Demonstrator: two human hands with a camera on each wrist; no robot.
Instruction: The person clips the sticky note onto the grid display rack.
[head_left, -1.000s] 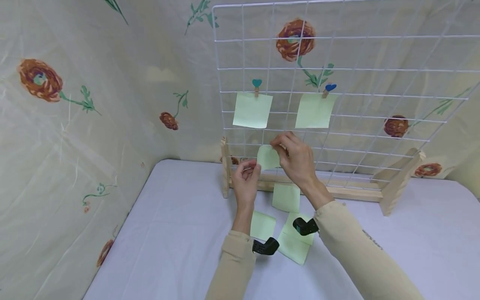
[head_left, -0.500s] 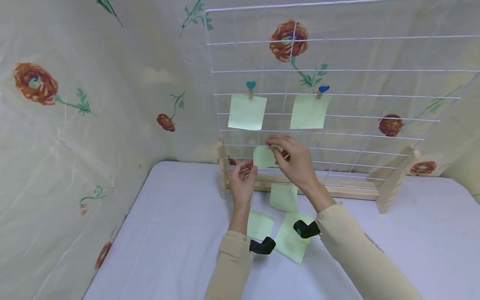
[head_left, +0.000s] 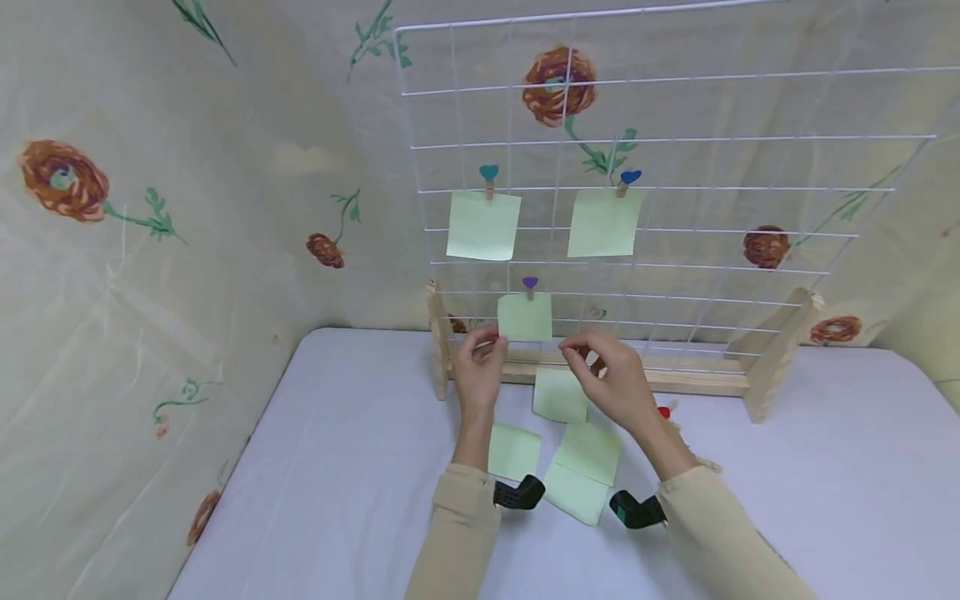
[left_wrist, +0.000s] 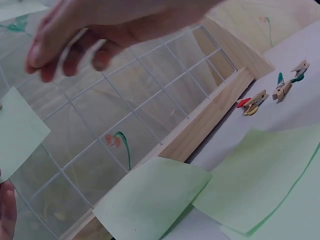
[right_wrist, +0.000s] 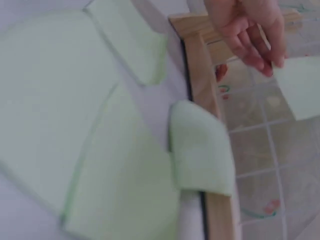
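Note:
A pale green paper note (head_left: 525,318) hangs low on the white wire grid (head_left: 585,14), held at its top edge by a small wooden clothespin with a purple heart (head_left: 530,284). My left hand (head_left: 477,371) pinches the lower left corner of this note, as the right wrist view also shows. To the right of the note, my right hand (head_left: 611,375) hovers in front of the grid's base with loosely bent fingers, holding nothing. Higher up, two more green notes, one on the left (head_left: 483,227) and one on the right (head_left: 603,223), hang from heart clothespins.
The grid stands in a wooden base (head_left: 697,382) on a white-covered table. Several green notes (head_left: 513,452) lie in front, one leaning against the base (head_left: 560,395). Loose clothespins (left_wrist: 255,103) lie at the right, partly behind my right forearm in the head view.
My right hand has let go at the note's top and moved down and right, uncovering the purple heart clothespin. The left hand stays at the note's corner. The head view has shifted slightly.

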